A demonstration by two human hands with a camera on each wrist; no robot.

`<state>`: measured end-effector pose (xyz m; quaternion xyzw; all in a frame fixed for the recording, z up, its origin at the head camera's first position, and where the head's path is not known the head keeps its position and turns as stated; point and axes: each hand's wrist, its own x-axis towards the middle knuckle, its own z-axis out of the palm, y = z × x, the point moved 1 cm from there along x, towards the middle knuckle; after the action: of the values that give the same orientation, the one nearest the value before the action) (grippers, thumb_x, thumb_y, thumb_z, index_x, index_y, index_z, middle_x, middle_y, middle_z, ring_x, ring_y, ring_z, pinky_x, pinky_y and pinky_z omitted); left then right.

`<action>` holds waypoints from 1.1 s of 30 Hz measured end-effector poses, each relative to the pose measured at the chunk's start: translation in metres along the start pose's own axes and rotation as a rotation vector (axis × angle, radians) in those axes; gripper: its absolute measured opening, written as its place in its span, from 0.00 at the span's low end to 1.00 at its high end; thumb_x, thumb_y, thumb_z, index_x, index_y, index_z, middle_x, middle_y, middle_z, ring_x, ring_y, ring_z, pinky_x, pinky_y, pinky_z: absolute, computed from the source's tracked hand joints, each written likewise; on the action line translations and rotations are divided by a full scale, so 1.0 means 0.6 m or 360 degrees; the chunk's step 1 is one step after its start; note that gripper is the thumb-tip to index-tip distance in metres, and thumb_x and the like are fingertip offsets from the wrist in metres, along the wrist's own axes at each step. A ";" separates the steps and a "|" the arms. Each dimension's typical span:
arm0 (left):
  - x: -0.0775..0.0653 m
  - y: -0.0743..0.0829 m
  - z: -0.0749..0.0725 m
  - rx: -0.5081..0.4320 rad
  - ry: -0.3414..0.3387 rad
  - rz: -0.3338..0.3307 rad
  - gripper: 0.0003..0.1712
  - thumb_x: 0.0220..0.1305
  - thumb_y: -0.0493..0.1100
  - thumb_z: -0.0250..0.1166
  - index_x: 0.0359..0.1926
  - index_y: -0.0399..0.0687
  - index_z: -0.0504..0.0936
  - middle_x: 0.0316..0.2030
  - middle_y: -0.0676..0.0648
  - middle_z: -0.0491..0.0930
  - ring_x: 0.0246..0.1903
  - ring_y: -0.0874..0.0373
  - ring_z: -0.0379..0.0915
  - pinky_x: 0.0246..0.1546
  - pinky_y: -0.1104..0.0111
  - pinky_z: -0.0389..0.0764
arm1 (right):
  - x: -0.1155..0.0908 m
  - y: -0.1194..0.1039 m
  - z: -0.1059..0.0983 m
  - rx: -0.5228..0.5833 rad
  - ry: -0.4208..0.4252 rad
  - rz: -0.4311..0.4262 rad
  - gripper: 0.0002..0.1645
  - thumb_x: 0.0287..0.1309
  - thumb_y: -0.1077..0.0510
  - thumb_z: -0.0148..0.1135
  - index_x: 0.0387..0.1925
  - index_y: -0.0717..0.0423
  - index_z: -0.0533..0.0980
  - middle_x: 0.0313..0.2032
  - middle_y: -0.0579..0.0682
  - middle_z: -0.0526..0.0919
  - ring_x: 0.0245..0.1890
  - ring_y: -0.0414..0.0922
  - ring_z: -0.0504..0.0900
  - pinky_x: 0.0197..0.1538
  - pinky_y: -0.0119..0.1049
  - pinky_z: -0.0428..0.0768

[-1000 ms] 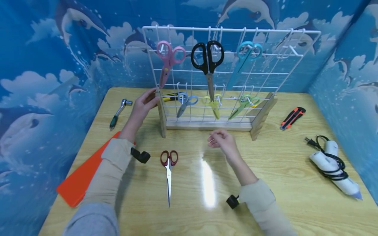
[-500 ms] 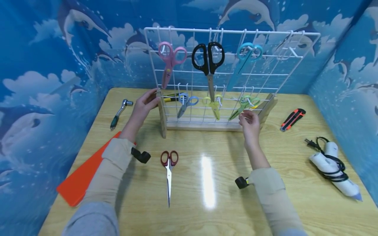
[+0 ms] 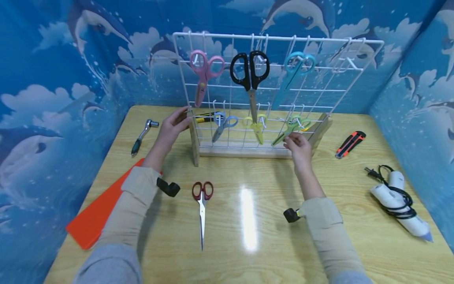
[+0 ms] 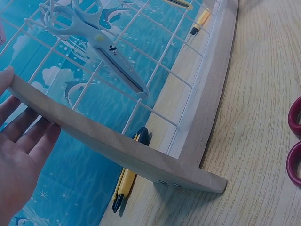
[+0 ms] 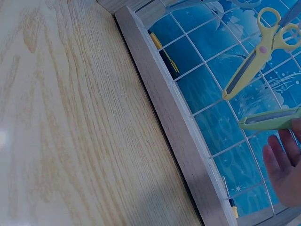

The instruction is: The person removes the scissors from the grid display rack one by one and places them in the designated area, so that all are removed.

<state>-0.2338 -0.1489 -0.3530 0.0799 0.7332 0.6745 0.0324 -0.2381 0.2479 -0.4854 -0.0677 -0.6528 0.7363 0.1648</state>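
A white wire-grid rack (image 3: 280, 36) on wooden legs stands at the back of the table. My left hand (image 3: 173, 125) holds its left wooden leg (image 4: 89, 127), thumb on one side and fingers on the other. My right hand (image 3: 299, 150) pinches the blade part of the green scissors (image 5: 268, 120), whose handles are at a lower hook. Yellow scissors (image 5: 251, 70) and light-blue scissors (image 4: 103, 40) hang in the same row. Above them are pink scissors (image 3: 201, 79), black scissors (image 3: 250, 75) and turquoise scissors (image 3: 292, 77). Dark-red-handled scissors (image 3: 202, 205) lie on the table in front.
At left lie a ratchet wrench (image 3: 142, 138) and an orange-red flat piece (image 3: 97, 211), partly under the left sleeve. A red-black utility knife (image 3: 350, 144) and a white corded tool (image 3: 400, 205) lie at right. Yellow-black cutters, one a utility knife (image 4: 125, 186), lie behind the rack.
My right hand has moved right and up from before the rack's base to the green scissors; their tip has shifted slightly left. The left hand has stayed on the leg.
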 end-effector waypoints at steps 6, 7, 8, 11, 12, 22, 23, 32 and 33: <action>0.001 0.000 0.000 -0.0037 -0.0011 -0.0005 0.29 0.55 0.49 0.57 0.58 0.51 0.63 0.55 0.44 0.64 0.53 0.56 0.61 0.52 0.61 0.67 | 0.002 0.001 -0.010 0.0206 -0.0102 -0.0001 0.20 0.43 0.61 0.64 0.38 0.65 0.69 0.34 0.58 0.74 0.33 0.50 0.77 0.37 0.37 0.79; 0.001 0.000 0.000 -0.0039 -0.0014 -0.0005 0.29 0.55 0.49 0.57 0.58 0.51 0.62 0.55 0.44 0.64 0.53 0.56 0.61 0.52 0.61 0.67 | 0.002 0.001 -0.012 0.0229 -0.0118 -0.0012 0.20 0.43 0.61 0.63 0.38 0.66 0.69 0.34 0.58 0.74 0.33 0.50 0.77 0.37 0.38 0.79; 0.001 0.000 0.000 -0.0039 -0.0014 -0.0005 0.29 0.55 0.49 0.57 0.58 0.51 0.62 0.55 0.44 0.64 0.53 0.56 0.61 0.52 0.61 0.67 | 0.002 0.001 -0.015 0.0246 -0.0135 -0.0025 0.20 0.43 0.61 0.63 0.39 0.66 0.69 0.34 0.58 0.74 0.34 0.50 0.77 0.38 0.39 0.79; 0.001 0.001 -0.001 -0.0032 -0.0006 -0.0024 0.29 0.54 0.50 0.57 0.58 0.53 0.62 0.55 0.45 0.64 0.53 0.56 0.61 0.53 0.60 0.66 | 0.002 -0.002 -0.023 0.0287 -0.0182 -0.0073 0.19 0.44 0.63 0.62 0.39 0.67 0.68 0.34 0.59 0.73 0.35 0.52 0.76 0.39 0.42 0.78; 0.000 0.001 -0.001 -0.0030 -0.0001 -0.0031 0.30 0.54 0.50 0.57 0.58 0.53 0.62 0.55 0.45 0.64 0.54 0.56 0.61 0.52 0.61 0.66 | 0.002 -0.003 -0.026 0.0295 -0.0191 -0.0089 0.19 0.44 0.64 0.62 0.39 0.68 0.68 0.34 0.59 0.73 0.35 0.52 0.76 0.39 0.42 0.78; 0.003 0.001 -0.001 -0.0059 0.0005 -0.0029 0.30 0.53 0.50 0.58 0.58 0.53 0.63 0.55 0.45 0.65 0.53 0.57 0.61 0.53 0.60 0.66 | -0.020 -0.018 -0.055 0.0344 -0.0270 -0.0192 0.18 0.46 0.68 0.59 0.41 0.69 0.67 0.39 0.64 0.72 0.39 0.57 0.74 0.41 0.45 0.77; 0.004 0.001 -0.001 -0.0062 0.0006 -0.0026 0.29 0.54 0.49 0.58 0.58 0.52 0.63 0.55 0.45 0.65 0.53 0.57 0.62 0.53 0.61 0.66 | -0.023 -0.019 -0.058 0.0345 -0.0284 -0.0201 0.19 0.46 0.68 0.59 0.41 0.69 0.66 0.40 0.64 0.72 0.39 0.57 0.74 0.41 0.45 0.76; 0.004 0.001 0.000 -0.0039 0.0009 -0.0039 0.30 0.54 0.51 0.57 0.58 0.53 0.63 0.55 0.45 0.64 0.53 0.57 0.61 0.52 0.61 0.67 | -0.072 -0.025 -0.058 0.0248 -0.0383 -0.0178 0.17 0.47 0.69 0.57 0.41 0.71 0.67 0.38 0.65 0.73 0.35 0.58 0.75 0.39 0.46 0.77; 0.004 0.001 0.000 -0.0036 0.0008 -0.0041 0.30 0.53 0.51 0.57 0.58 0.53 0.63 0.55 0.46 0.64 0.53 0.57 0.61 0.52 0.61 0.67 | -0.083 -0.026 -0.054 0.0222 -0.0404 -0.0160 0.17 0.47 0.68 0.57 0.41 0.70 0.68 0.37 0.65 0.73 0.35 0.57 0.75 0.38 0.46 0.77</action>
<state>-0.2359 -0.1484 -0.3525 0.0684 0.7265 0.6826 0.0402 -0.1789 0.2630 -0.4804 0.0703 -0.6183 0.7732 0.1220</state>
